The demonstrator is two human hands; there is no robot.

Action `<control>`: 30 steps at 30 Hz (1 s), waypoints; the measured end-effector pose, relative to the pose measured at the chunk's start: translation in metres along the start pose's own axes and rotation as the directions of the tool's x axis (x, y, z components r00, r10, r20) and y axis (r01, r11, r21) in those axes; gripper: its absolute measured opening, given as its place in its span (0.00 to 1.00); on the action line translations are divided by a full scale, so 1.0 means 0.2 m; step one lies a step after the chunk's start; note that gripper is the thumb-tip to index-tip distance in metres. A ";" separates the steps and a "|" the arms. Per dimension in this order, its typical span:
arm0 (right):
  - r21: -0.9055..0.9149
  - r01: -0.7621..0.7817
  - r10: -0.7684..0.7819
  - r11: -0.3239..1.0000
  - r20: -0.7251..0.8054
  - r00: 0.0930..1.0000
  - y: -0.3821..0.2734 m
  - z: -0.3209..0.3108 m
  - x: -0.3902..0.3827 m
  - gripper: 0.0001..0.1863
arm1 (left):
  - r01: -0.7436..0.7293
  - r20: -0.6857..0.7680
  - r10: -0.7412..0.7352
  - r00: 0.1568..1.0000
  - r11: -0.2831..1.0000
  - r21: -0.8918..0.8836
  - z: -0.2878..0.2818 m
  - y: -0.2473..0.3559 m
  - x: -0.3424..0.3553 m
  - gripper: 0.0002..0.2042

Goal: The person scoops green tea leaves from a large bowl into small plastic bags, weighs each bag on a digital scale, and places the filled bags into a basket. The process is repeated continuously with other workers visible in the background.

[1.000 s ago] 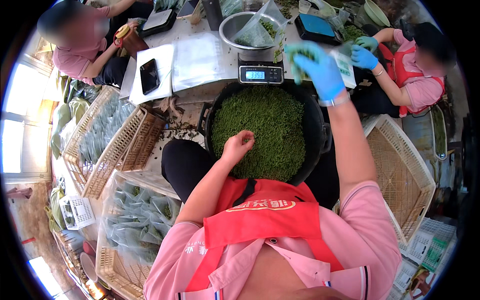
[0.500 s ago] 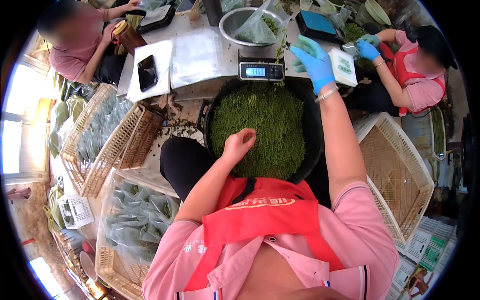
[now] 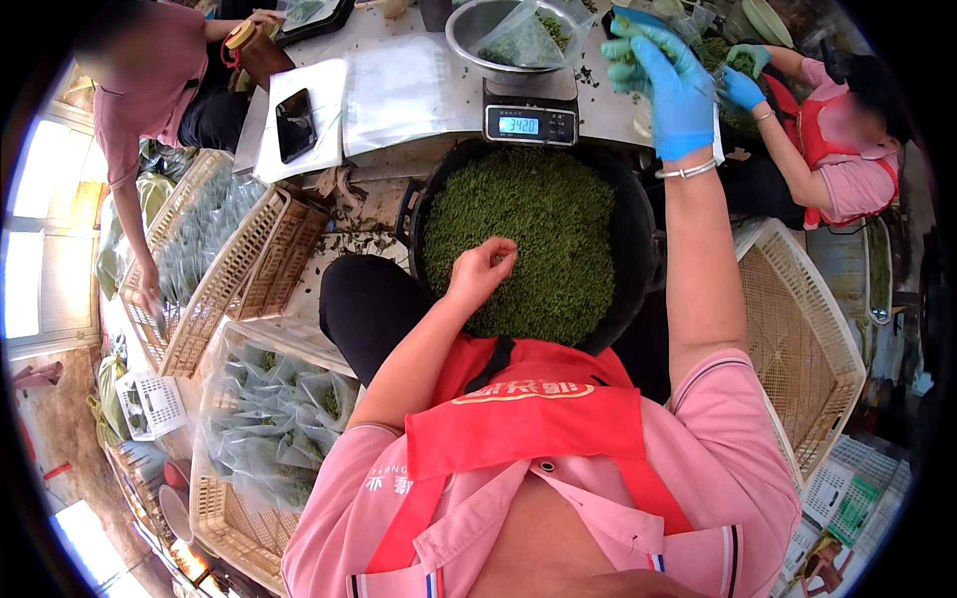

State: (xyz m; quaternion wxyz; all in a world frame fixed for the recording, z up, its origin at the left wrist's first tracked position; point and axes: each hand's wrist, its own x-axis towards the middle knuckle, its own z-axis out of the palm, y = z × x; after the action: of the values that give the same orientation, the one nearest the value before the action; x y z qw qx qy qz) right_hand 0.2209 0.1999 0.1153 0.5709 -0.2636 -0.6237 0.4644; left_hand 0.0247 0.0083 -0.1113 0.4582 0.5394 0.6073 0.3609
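The step in hand, as I read it from my end, is weighing: the steel bowl point(image 3: 490, 68) sits on the digital scale point(image 3: 531, 126) at the near edge of the table point(image 3: 603, 115), and a clear plastic bag point(image 3: 528, 38) with green clusters inside lies partly in the bowl. The loose green clusters point(image 3: 533, 224), perhaps fresh peppercorns, fill the black tub point(image 3: 639, 204) just below that near edge, between the knees. I have the right hand point(image 3: 666, 85), in a blue glove, raised beyond the near edge, right of the bowl and apart from it, fingers partly bent; their tips look green, and I can't tell whether they grip a few clusters or are only stained. The bare left hand point(image 3: 482, 269) is over the tub, fingers curled toward the thumb, nothing visible in it, though I can't see inside the curl. The next move calls, I'd judge, for small amounts, an eye on the display and no brush against bag or bowl. The bag's mouth is hard to make out, its top runs into the upper border, and the glove covers whatever lies right behind it
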 end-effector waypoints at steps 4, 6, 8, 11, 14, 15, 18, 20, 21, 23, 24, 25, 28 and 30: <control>-0.122 -0.025 0.033 0.992 0.064 0.997 0.01 0.08 0.21 0.14 | -0.028 0.032 0.028 0.999 1.000 0.011 0.01 0.02 0.02 0.11; -0.251 -0.115 0.125 0.961 0.023 0.992 0.07 0.05 0.24 0.16 | -0.019 -0.010 0.019 1.000 1.000 -0.007 0.02 -0.05 0.01 0.11; -0.258 -0.057 0.057 0.964 -0.009 0.998 0.04 -0.03 0.27 0.16 | 0.032 -0.032 -0.034 0.999 0.998 -0.055 0.00 -0.02 0.01 0.11; -0.432 0.097 -0.117 0.897 -0.020 0.993 0.08 -0.13 0.35 0.17 | 0.004 -0.020 -0.004 1.000 1.000 -0.027 0.00 0.01 0.01 0.11; -0.599 0.110 -0.184 0.793 -0.064 0.981 0.09 0.09 0.43 0.10 | 0.008 0.028 -0.010 1.000 0.998 0.060 -0.01 0.02 0.01 0.11; -0.691 0.134 -0.196 0.710 -0.011 0.981 0.09 0.10 0.44 0.09 | -0.008 0.023 0.006 1.000 0.998 0.063 0.00 0.02 0.01 0.12; -0.900 0.159 -0.155 0.405 0.104 0.982 0.14 0.06 0.58 0.10 | -0.030 0.001 0.030 1.000 0.998 0.057 0.01 0.02 0.02 0.11; -0.854 0.186 -0.118 0.485 0.147 0.982 0.03 0.13 0.55 0.11 | -0.008 -0.044 0.009 0.999 1.000 0.029 0.01 0.02 0.01 0.10; -0.832 0.192 -0.102 0.521 0.163 0.981 -0.01 0.14 0.53 0.11 | -0.012 -0.042 0.013 0.999 0.999 0.036 0.01 0.01 0.02 0.10; -0.730 0.265 -0.175 0.630 0.199 0.964 0.02 0.10 0.48 0.13 | -0.021 -0.035 0.023 0.999 0.999 0.050 0.02 -0.01 0.03 0.10; -0.704 0.225 -0.163 0.674 0.156 0.974 -0.06 0.12 0.41 0.15 | -0.011 -0.045 0.014 0.999 0.998 0.067 0.00 -0.02 0.01 0.10; -0.689 0.184 -0.154 0.701 0.106 0.982 -0.11 0.09 0.38 0.17 | -0.017 -0.040 0.020 0.999 0.997 0.077 0.01 0.00 0.01 0.10; -0.397 0.140 -0.161 0.907 -0.019 0.987 0.10 -0.36 0.31 0.26 | -0.052 -0.031 0.055 0.998 0.995 0.084 0.03 0.05 0.03 0.10; -0.517 -0.085 -0.031 0.851 -0.212 0.977 0.26 -0.50 0.16 0.36 | -0.059 -0.028 0.062 0.998 0.994 0.087 0.02 0.05 0.02 0.10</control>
State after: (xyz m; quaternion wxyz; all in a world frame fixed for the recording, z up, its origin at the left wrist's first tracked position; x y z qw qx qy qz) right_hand 0.2992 0.2772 0.0749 0.5340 -0.4658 -0.6581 0.2543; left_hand 0.0322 0.0126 -0.1041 0.4140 0.5712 0.6127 0.3562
